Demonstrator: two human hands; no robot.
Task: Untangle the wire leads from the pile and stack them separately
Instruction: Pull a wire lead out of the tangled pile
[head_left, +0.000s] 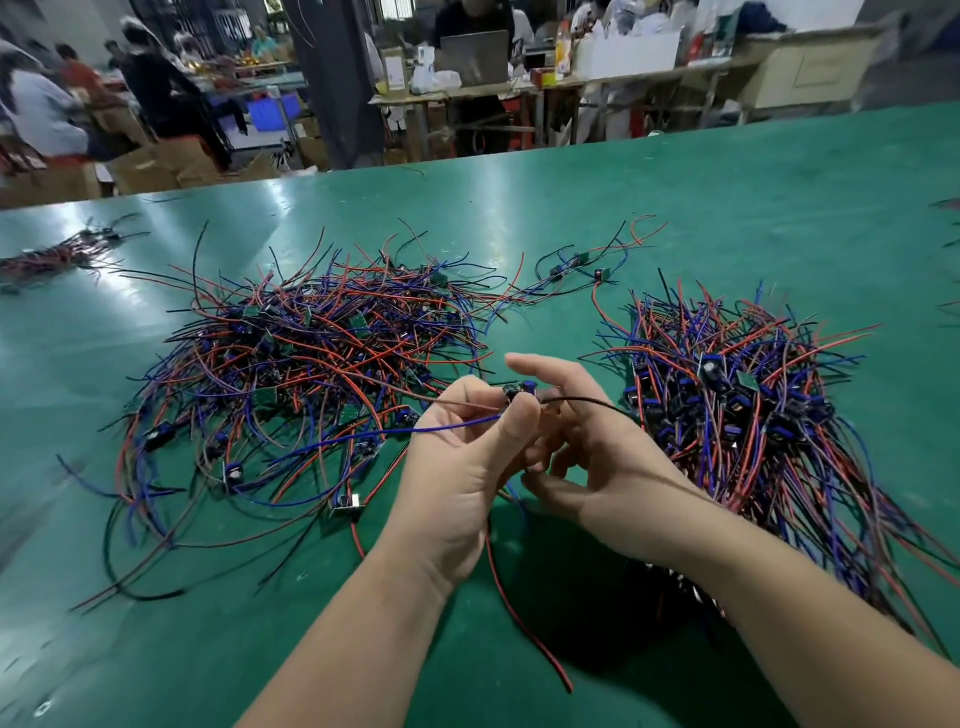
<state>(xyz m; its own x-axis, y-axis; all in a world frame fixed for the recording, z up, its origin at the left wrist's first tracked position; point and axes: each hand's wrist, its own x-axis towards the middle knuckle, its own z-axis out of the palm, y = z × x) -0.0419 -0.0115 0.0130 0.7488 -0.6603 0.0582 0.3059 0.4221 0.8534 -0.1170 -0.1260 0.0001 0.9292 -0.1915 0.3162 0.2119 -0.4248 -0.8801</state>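
A tangled pile (311, 353) of red, blue and black wire leads with small circuit boards lies left of centre on the green table (727, 208). On the right is a second heap (753, 415) whose leads lie roughly aligned. Between them, my left hand (457, 467) pinches one small component (519, 392) with its red and blue leads trailing left and a red lead hanging down. My right hand (587, 447) meets it from the right, fingers curled at the same component; a black lead runs off to the right.
A few loose leads (576, 270) lie behind the piles. Another small bundle (57, 254) sits far left. Beyond the table's far edge are workbenches, boxes and several people.
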